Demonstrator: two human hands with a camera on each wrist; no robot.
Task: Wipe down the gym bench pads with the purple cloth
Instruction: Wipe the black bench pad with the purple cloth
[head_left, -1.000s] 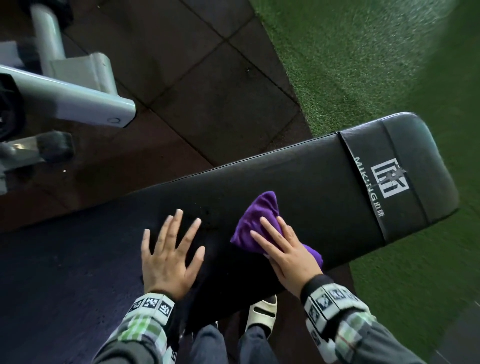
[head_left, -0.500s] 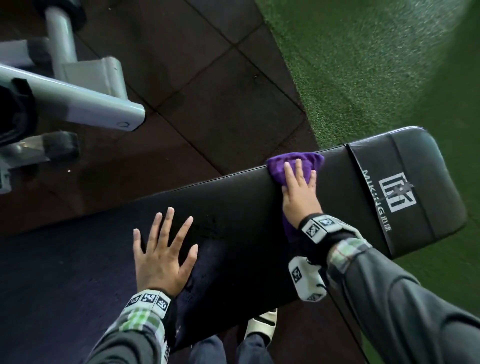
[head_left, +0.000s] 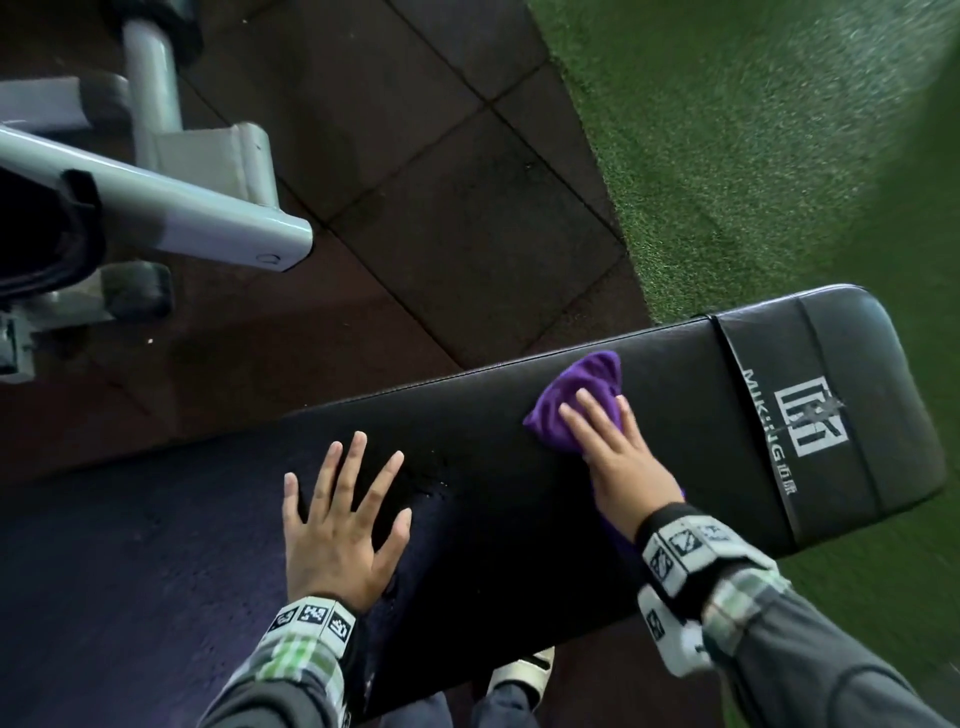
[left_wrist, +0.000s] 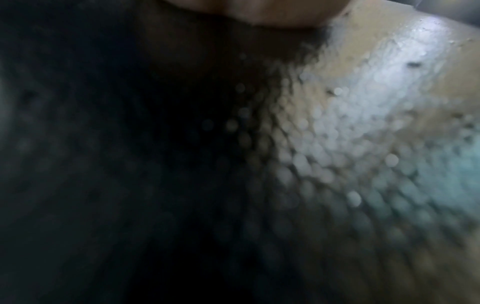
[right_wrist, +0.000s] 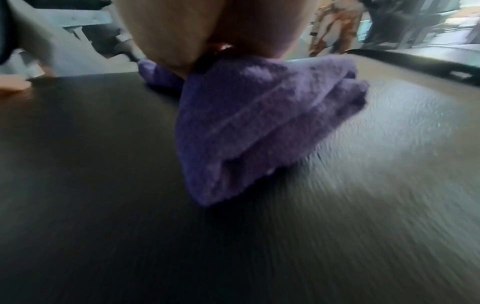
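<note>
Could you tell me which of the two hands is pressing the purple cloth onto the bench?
The right hand: its straight fingers press the cloth onto the pad, while the left hand lies spread on bare pad.

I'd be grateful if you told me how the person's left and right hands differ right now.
The left hand lies bare on the black padded bench, fingers spread; the right hand presses the crumpled purple cloth, fingers closer together, nearer the logo end. Both rest flat on the pad.

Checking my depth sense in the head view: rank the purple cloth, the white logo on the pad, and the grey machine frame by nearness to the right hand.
1. Purple cloth, under the right hand.
2. White logo, further right on the black bench pad.
3. Grey machine frame, far left on the floor.
</note>
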